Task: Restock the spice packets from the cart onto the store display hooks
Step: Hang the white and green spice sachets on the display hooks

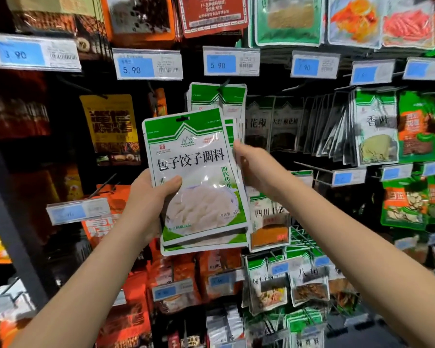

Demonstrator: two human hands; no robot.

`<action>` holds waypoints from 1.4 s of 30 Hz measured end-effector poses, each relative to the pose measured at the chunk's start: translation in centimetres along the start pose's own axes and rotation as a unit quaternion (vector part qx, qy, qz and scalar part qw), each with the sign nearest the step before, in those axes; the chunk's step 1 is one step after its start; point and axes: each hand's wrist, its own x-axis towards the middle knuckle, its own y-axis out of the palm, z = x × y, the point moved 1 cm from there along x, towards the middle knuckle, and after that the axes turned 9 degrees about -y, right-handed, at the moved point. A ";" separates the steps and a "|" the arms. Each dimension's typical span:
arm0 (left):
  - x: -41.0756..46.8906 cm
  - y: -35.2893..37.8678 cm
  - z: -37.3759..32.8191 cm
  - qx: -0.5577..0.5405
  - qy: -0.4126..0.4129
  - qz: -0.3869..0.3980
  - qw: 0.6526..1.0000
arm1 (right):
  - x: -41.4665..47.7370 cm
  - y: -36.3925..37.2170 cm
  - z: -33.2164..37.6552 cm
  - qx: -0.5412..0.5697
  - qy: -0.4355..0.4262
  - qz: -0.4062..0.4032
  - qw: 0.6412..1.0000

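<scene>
Your one view comes from the wide-angle camera on your head, facing the display wall (271, 84) almost square-on, with a row of price tags (147, 64) running across the upper part of the frame and bowing downward toward the left and right edges. It sits close to the racks: your forearms rise from the lower left and lower right corners. Your left hand (151, 197) and right hand (251, 167) meet at the stack of spice packets (196, 177), large and sharp at centre frame.

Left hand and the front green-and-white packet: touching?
Touching. The head view shows the left hand gripping the front packet, thumb lying across its face.
</scene>
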 end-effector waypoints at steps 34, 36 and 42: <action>0.3 -0.8 -2.0 -0.031 -0.002 -0.046 0.998 | 6.0 -1.8 5.1 -0.010 -0.067 -0.267 0.961; 0.3 -0.8 -2.0 -0.026 0.000 -0.044 0.999 | 7.0 -1.8 4.9 -0.051 -0.064 -0.280 0.957; 0.1 -1.0 -2.1 -0.014 0.016 -0.040 0.999 | 9.0 -1.1 4.4 -0.241 -0.081 -0.230 0.939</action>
